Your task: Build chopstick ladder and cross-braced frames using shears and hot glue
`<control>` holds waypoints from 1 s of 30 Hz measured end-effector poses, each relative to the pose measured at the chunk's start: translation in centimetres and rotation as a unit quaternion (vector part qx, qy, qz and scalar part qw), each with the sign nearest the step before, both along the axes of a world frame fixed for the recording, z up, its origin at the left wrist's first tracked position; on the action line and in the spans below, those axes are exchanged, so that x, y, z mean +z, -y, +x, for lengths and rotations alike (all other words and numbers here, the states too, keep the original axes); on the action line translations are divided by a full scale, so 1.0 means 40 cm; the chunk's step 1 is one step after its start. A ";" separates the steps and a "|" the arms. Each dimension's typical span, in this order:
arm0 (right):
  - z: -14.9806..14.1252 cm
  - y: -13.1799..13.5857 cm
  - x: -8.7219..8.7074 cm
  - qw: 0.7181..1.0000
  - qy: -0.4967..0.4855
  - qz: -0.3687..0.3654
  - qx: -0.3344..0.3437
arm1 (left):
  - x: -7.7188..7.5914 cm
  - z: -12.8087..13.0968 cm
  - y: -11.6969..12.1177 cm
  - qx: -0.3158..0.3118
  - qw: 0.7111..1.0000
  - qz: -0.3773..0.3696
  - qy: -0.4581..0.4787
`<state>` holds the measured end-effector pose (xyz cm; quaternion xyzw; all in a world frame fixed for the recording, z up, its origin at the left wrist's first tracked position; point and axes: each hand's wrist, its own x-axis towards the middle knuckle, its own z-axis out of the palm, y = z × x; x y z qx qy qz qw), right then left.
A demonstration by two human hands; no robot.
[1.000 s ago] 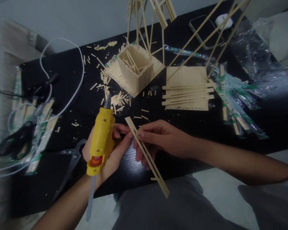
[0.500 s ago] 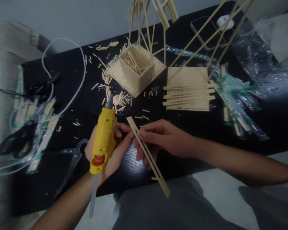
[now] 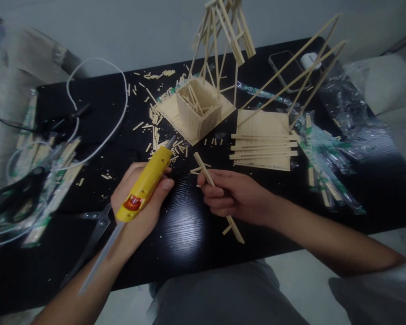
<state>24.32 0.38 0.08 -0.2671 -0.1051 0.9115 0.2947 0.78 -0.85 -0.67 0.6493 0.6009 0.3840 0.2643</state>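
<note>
My left hand [image 3: 138, 198] is wrapped round a yellow glue gun [image 3: 147, 183], its nozzle tilted up to the right and a clear glue stick [image 3: 101, 259] sticking out of its back. In my right hand [image 3: 235, 192] is a pale pair of chopsticks [image 3: 204, 166] held at a slant, with a short wood piece [image 3: 227, 229] standing off its lower end. The right fingers curl round its middle and hide that part. Beyond my hands stands a square wooden box [image 3: 199, 113] on a wooden base, beside a flat wooden panel [image 3: 262, 122] with several sticks lying across it.
A stick tower [image 3: 219, 45] rises behind the box. Cut stick bits [image 3: 155, 131] litter the black table [image 3: 186, 266]. Scissors [image 3: 16, 194], pliers [image 3: 99, 225] and a white cable [image 3: 125, 95] lie left; wrapped chopsticks [image 3: 328, 176] and a phone [image 3: 287, 70] lie right.
My hands have moved apart. The glue gun has tipped further to the right, and the chopsticks have turned in my right hand, whose fingers now wrap round them. The camera view has shifted slightly.
</note>
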 end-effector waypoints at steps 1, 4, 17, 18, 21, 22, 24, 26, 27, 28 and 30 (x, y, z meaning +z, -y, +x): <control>0.001 -0.002 0.001 1.000 0.004 -0.004 0.003 | 0.000 0.000 0.000 0.004 1.000 -0.003 0.004; 0.005 -0.004 0.000 1.000 0.020 0.012 -0.003 | 0.003 0.000 0.000 0.022 0.999 -0.017 0.031; 0.007 0.020 0.002 0.874 0.308 0.340 -0.160 | 0.031 -0.019 0.023 -0.075 0.991 0.087 -0.064; 0.007 0.021 0.002 0.868 0.317 0.346 -0.161 | 0.034 -0.013 0.025 -0.078 0.991 0.086 -0.069; 0.006 0.024 0.001 0.858 0.333 0.357 -0.160 | 0.039 -0.001 0.030 -0.077 0.992 0.065 -0.079; 0.006 0.024 0.001 0.857 0.334 0.358 -0.160 | 0.040 0.001 0.030 -0.075 0.992 0.061 -0.082; 0.004 0.025 0.001 0.859 0.333 0.355 -0.160 | 0.040 0.003 0.030 -0.074 0.992 0.060 -0.084; 0.003 0.026 0.001 0.862 0.331 0.348 -0.160 | 0.042 0.005 0.030 -0.072 0.992 0.058 -0.083; 0.003 0.027 0.001 0.864 0.329 0.345 -0.160 | 0.042 0.006 0.030 -0.069 0.993 0.055 -0.081; 0.003 0.027 0.001 0.866 0.326 0.343 -0.161 | 0.043 0.007 0.030 -0.065 0.993 0.052 -0.079; 0.003 0.027 0.002 0.868 0.319 0.344 -0.164 | 0.043 0.008 0.029 -0.061 0.994 0.046 -0.076</control>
